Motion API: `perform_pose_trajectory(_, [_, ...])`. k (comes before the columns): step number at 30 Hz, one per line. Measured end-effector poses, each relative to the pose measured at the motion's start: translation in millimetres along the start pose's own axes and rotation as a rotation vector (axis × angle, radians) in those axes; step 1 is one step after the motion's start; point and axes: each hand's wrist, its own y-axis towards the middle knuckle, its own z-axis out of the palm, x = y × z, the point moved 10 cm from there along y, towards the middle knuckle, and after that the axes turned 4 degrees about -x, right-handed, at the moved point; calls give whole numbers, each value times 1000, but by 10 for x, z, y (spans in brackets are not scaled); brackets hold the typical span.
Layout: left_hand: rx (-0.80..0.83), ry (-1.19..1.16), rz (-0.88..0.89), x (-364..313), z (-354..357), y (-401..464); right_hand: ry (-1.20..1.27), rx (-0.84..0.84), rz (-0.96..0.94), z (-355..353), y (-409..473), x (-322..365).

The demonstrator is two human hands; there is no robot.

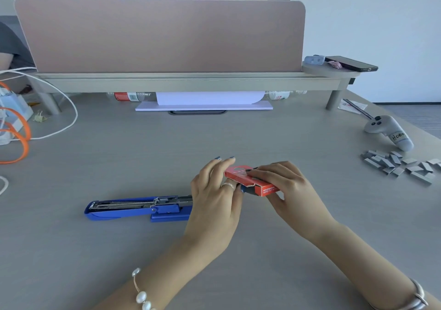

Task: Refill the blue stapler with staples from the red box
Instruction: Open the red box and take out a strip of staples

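- Right hand (284,185) grips the small red cardboard staple box (253,181) from above, fingers curled.
- Left hand (214,195) pinches its left end, near the opened blue plastic stapler (138,209).

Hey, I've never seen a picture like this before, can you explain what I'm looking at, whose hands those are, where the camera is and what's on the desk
There is no machine here. One wide-angle camera worn on a person's head looks forward and down, so the two bare arms reaching in from the bottom are that person's own. The left hand and right hand hold a small red box between them, just above the grey desk. Its near end flap looks open. Left of the hands a blue stapler lies swung open, its metal track showing. At the far right lies a loose pile of staple strips, with a grey handheld controller behind it. A pink divider screen stands across the back.
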Motion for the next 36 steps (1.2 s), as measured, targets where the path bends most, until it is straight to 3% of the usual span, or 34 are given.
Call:
perform_pose_trajectory(6, [-14, -165, -53, 40, 16, -9, -45, -95, -5, -97, 24, -22])
perform_pose_trajectory(11, [70, -386, -160, 81, 44, -9, -85, -152, -23, -155, 22, -32])
perform_pose_trajectory(18, [72, -379, -295, 241, -54, 4, -106, -170, 25, -145, 11, -175])
perform_pose_trajectory(28, [75, -174, -210, 223, -91, 43, -256, -160, -240, -82, 2, 106])
perform_pose_trajectory(32, [51, -115, -158, 179, -108, 43, -198, -154, -165, -77, 5, 56])
perform_pose_trajectory(36, [67, -92, -180, 216, -68, 27, -9, -120, 52, -52, -6, -130])
